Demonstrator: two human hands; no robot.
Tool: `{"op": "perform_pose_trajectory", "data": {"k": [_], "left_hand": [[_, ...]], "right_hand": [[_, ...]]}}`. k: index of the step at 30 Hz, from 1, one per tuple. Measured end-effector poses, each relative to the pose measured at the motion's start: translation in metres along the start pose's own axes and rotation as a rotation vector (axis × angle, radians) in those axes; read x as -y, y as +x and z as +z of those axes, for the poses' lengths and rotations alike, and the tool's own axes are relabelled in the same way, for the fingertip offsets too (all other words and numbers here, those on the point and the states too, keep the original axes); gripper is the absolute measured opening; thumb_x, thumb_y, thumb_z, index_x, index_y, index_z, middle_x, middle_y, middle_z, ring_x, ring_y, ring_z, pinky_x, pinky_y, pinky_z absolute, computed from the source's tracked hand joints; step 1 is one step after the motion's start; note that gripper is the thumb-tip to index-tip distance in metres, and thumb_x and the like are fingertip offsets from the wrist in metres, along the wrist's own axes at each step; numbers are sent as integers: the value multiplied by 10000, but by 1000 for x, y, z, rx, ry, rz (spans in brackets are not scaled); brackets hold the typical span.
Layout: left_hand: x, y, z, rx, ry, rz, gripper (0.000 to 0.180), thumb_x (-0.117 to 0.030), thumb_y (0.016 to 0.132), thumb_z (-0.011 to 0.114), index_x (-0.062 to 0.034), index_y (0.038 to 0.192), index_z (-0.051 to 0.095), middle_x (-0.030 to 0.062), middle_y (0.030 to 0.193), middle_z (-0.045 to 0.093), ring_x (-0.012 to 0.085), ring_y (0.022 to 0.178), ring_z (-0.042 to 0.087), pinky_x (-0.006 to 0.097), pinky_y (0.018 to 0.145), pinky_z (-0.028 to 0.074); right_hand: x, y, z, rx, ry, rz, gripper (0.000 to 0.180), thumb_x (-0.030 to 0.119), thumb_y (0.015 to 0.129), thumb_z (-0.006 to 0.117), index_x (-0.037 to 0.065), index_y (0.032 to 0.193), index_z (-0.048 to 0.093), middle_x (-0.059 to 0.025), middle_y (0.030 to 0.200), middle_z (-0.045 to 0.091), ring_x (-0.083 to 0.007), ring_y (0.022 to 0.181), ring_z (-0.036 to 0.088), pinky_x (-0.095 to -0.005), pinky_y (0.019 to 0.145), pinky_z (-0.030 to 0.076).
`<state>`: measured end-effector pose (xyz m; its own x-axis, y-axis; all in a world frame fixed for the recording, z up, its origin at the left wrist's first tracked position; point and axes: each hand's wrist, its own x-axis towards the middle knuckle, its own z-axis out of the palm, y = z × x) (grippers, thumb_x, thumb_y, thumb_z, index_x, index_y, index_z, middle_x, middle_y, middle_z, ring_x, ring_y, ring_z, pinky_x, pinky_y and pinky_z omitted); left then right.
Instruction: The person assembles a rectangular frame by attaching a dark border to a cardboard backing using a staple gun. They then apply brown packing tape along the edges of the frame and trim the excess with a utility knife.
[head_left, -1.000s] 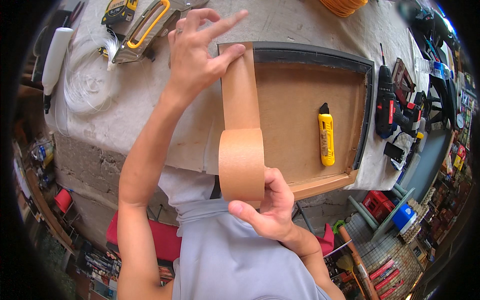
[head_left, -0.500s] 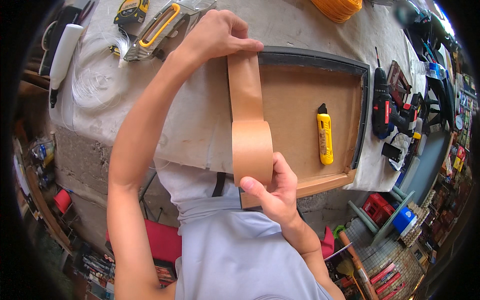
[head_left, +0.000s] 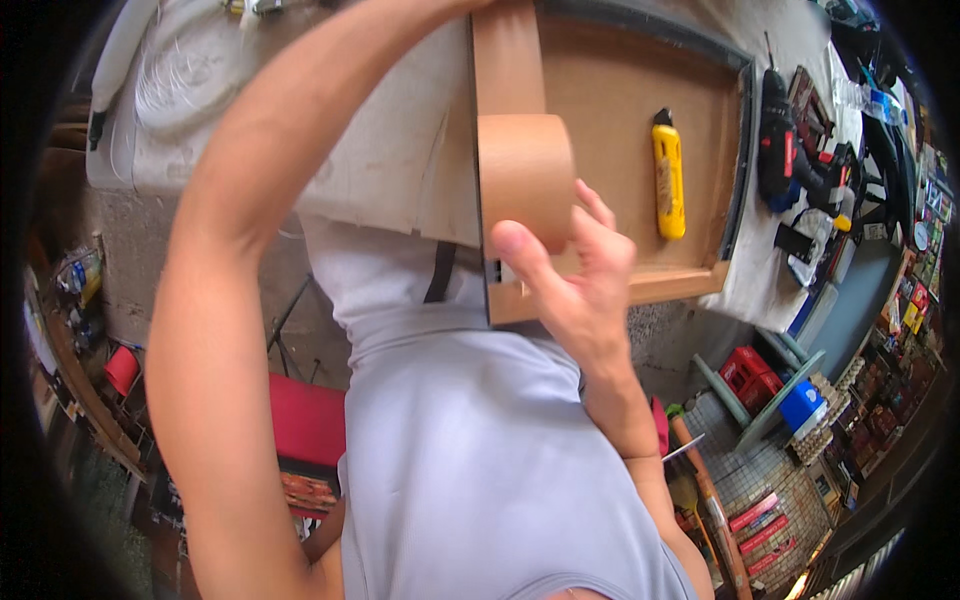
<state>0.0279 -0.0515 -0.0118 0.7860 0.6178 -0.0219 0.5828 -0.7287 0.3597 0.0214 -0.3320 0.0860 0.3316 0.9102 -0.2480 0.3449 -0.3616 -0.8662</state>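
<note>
My right hand (head_left: pixel 585 275) grips a wide roll of brown packing tape (head_left: pixel 525 175), the thumb on its lower edge and some fingers hidden behind it. From the roll a strip of tape (head_left: pixel 508 65) runs up along the left side of a wooden frame (head_left: pixel 670 287) with a black outer edge and a brown panel inside. My left forearm (head_left: pixel 300 90) reaches up to the strip's far end, where the top of the picture cuts off my left hand. A yellow utility knife (head_left: pixel 669 180) lies on the panel, right of the roll.
On the cloth-covered table (head_left: pixel 370 150), a coil of clear line (head_left: pixel 190 80) and a white tube (head_left: pixel 122 60) lie at the left. A cordless drill (head_left: pixel 778 140) and other tools lie right of the frame. Below stand a red crate (head_left: pixel 750 375) and a red seat (head_left: pixel 305 415).
The view has tilted, so table and frame sit higher in the picture and my left hand has left it. The right fingers have loosened and spread somewhat around the roll.
</note>
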Motion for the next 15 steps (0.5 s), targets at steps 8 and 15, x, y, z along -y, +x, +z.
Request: {"op": "perform_pose_trajectory", "data": {"k": [8,15], "left_hand": [[-6,-5,-9,-55,60,39,546,-536,883,511,-43,875,746,196,933,710,355,920,681,467,821,517],[-12,-10,-14,-83,82,80,538,-535,889,504,-52,931,739,178,986,711,330,973,673,442,854,511]], "right_hand": [[-5,-116,2,18,297,394,274,182,849,740,13,1043,645,-59,856,700,-146,767,641,-307,785,506],[-28,-150,31,-98,313,366,269,95,916,643,-22,1158,647,-87,893,704,-105,791,635,-256,745,507]]}}
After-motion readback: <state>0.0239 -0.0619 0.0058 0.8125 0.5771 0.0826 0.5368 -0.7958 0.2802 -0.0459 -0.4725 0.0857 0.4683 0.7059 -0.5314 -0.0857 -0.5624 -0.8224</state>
